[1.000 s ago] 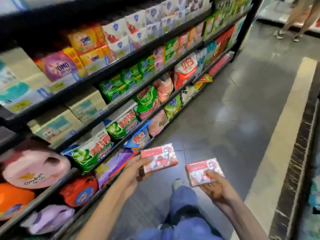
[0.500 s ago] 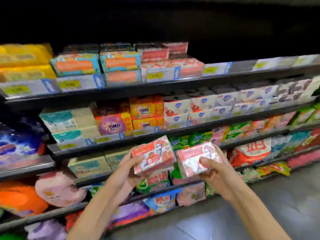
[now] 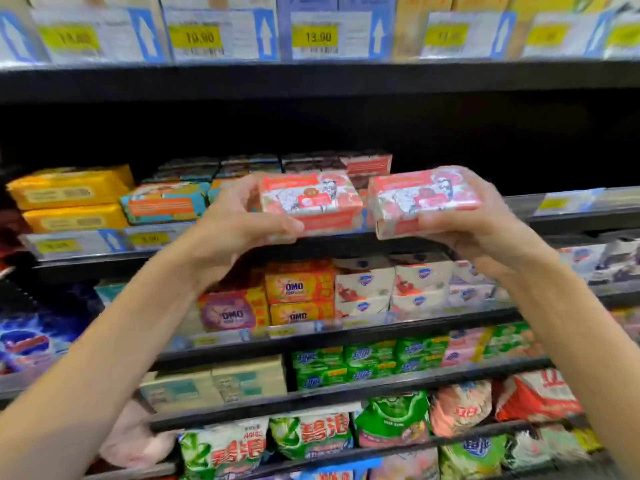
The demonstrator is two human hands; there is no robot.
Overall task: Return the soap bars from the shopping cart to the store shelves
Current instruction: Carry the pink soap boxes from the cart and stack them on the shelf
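While they are raised side by side before the store shelving, two pink soap bars are held, one in each grip. The left grip (image 3: 239, 216) is curled round the left soap bar (image 3: 311, 199), with the thumb laid along its lower front edge. The right grip (image 3: 485, 226) is closed in the same way round the right soap bar (image 3: 422, 199). The bars are nearly touching at their inner ends, and their printed tops are tilted toward the camera. They are held just in front of the black shelf edge (image 3: 571, 220) and are not set down on it.

On that shelf, matching pink packs (image 3: 367, 164) are stacked behind the left bar. Blue-and-orange boxes (image 3: 166, 202) and yellow packs (image 3: 69, 190) are laid further left. Black shelves are ranged in rows above and below, and a dark gap is left under the upper one.

The print on the held bars is too blurred to be read. Yellow price tags marked 10.90 (image 3: 195, 37) and 13.90 (image 3: 318, 37) are fixed along the top rail beside white arrows on blue. "OMO" can be read on the orange boxes (image 3: 299, 289) one shelf down. Red Chinese characters are printed on the green-and-white bags (image 3: 311, 434) lower still.
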